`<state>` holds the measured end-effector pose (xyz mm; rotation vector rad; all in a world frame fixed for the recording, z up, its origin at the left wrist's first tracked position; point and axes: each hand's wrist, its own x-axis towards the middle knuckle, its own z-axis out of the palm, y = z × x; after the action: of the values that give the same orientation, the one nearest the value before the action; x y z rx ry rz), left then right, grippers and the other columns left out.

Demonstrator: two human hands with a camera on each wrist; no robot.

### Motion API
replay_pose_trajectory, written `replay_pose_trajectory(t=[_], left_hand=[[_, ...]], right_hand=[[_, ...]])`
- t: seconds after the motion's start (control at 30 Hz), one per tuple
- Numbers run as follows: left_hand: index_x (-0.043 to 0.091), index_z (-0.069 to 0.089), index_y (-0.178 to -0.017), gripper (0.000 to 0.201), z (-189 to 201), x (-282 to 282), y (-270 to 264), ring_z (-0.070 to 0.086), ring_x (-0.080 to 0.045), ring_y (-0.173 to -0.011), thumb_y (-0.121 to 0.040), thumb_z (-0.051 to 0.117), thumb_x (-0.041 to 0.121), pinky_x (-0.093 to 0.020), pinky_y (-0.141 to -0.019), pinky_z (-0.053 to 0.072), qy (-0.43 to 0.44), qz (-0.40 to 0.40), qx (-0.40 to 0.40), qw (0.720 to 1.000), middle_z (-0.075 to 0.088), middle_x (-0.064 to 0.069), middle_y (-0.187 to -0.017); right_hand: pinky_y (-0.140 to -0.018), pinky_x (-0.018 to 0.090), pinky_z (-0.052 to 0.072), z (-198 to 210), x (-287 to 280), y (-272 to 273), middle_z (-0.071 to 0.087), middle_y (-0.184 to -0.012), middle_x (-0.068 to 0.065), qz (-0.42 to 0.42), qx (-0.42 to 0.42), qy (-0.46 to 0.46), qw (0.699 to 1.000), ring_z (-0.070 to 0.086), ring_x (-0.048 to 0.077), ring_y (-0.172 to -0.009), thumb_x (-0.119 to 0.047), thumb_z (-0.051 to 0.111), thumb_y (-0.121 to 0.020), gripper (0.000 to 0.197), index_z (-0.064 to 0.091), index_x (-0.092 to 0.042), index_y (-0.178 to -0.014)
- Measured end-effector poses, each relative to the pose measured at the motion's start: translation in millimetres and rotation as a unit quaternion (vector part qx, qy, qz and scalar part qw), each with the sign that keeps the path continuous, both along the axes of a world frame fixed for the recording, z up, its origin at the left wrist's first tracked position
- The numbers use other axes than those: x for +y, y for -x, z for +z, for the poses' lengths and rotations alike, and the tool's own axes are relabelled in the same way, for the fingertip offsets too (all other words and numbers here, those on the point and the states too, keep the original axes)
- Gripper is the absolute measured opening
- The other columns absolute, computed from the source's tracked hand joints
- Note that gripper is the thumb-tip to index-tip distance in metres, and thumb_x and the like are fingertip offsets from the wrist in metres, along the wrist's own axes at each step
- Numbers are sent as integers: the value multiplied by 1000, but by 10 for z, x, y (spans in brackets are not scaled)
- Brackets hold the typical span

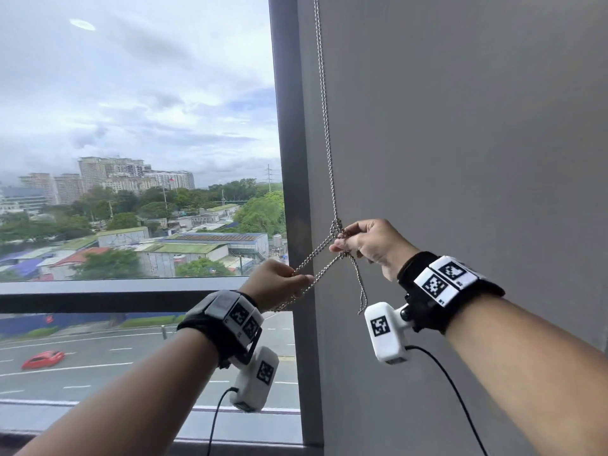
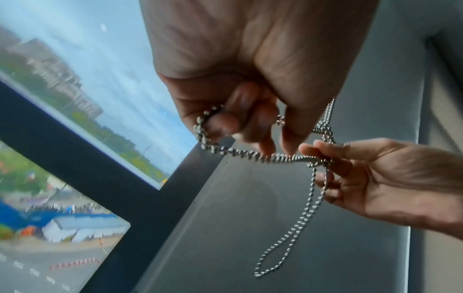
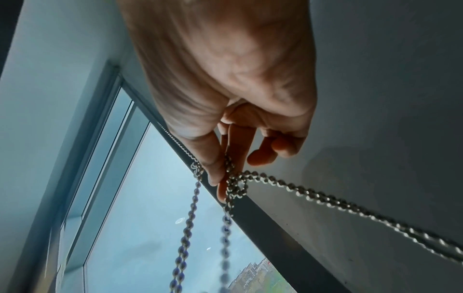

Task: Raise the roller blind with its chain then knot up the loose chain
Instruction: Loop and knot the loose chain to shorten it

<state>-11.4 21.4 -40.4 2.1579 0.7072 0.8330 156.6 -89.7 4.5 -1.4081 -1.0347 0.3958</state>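
- Hanging beside the grey wall (image 1: 460, 159) and dark window frame (image 1: 289, 159), bead chain (image 1: 325, 126) crosses into a loose knot (image 1: 337, 227)
- Right hand (image 1: 371, 246) fingers pinching the knot; left hand (image 1: 274, 284) fingers curled round the slack strands

Soft overcast daylight is coming in through the big glass window (image 1: 138, 143), leaving the plain grey wall (image 1: 460, 126) evenly dim. A ceiling light is glaring off the glass up top. Both wrist views are looking bluish, with the street smearing and straight lines bending at the edges.
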Motion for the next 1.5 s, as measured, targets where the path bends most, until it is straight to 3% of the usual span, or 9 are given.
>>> replay_pose_trajectory(t=[0.1, 0.2, 0.37, 0.67, 0.83, 0.93, 1.1, 1.27, 1.5], left_hand=[[6, 69, -65, 27, 20, 67, 21, 52, -10, -42, -69, 75, 32, -19, -49, 40, -86, 24, 90, 992, 63, -2, -53], [13, 69, -68, 22, 32, 120, 60, 59, -17, -57, -73, 71, 34, -26, -62, 48, -159, 94, 107, 977, 65, -2, -62], [10, 59, -48, 45, -15, 225, 182, 48, -14, -39, -84, 59, 37, -26, -53, 40, -96, 98, 81, 987, 56, -4, -45], [7, 66, -79, 6, -120, 18, 69, 62, -16, -55, -83, 62, 6, -27, -60, 52, 128, -50, -3, 991, 65, -8, -62], [3, 57, -106, 29, 30, -290, -128, 57, -18, -44, -79, 67, 8, -29, -53, 53, 279, -143, -109, 943, 53, -10, -62], [15, 61, -88, 19, 21, -291, -159, 31, -11, -37, -74, 73, 20, -15, -38, 26, 228, -128, -31, 965, 49, -4, -55], [10, 61, -79, 14, -234, -204, -11, 37, -12, -28, -77, 70, 22, -14, -33, 30, 188, -136, 220, 948, 70, -9, -60], [2, 57, -111, 37, -427, -106, 52, 65, -24, -45, -80, 66, 20, -19, -38, 44, 229, -106, 270, 929, 64, -19, -92], [13, 64, -83, 13, -424, -79, 35, 67, -19, -65, -87, 52, 12, -27, -61, 46, 183, -83, 210, 957, 73, -2, -71]], right_hand=[[-37, 16, 29, -3, 22, -12, 75, -74, 9, -24, 33, -5, 999, 47, 5, -43, 3, 78, -72, 21, 66, -10, -83], [-60, 23, 56, -11, 44, -78, 74, -71, 6, -84, -26, -35, 995, 66, 11, -56, 1, 84, -65, 21, 69, -13, -71], [-86, 43, 61, -35, 1, -188, 77, -74, 10, -117, -62, -36, 991, 76, 27, -79, 0, 82, -66, 18, 70, -14, -65], [-65, 24, 51, -92, 14, -64, 79, -79, 13, -53, -73, -2, 996, 66, 3, -56, -8, 74, -78, 3, 75, -8, -81], [-80, 40, 58, -103, 98, 36, 78, -70, 5, -46, -133, 10, 990, 75, 29, -79, -13, 73, -71, 7, 77, -8, -70], [-79, 41, 61, -92, 114, 26, 78, -71, 7, -59, -140, 6, 988, 73, 25, -70, -12, 72, -78, 10, 76, -7, -71], [-42, 15, 46, 8, 23, -99, 77, -74, 10, -124, -132, -9, 983, 63, 4, -47, -7, 64, -87, 12, 72, -8, -79], [-63, 24, 52, 19, -53, -167, 76, -69, 1, -177, -189, 17, 966, 64, 9, -57, -6, 61, -85, 18, 70, -16, -73], [-70, 25, 46, 57, -100, -183, 75, -65, -2, -116, -170, 55, 977, 58, 3, -62, -21, 69, -84, 12, 71, -16, -74]])
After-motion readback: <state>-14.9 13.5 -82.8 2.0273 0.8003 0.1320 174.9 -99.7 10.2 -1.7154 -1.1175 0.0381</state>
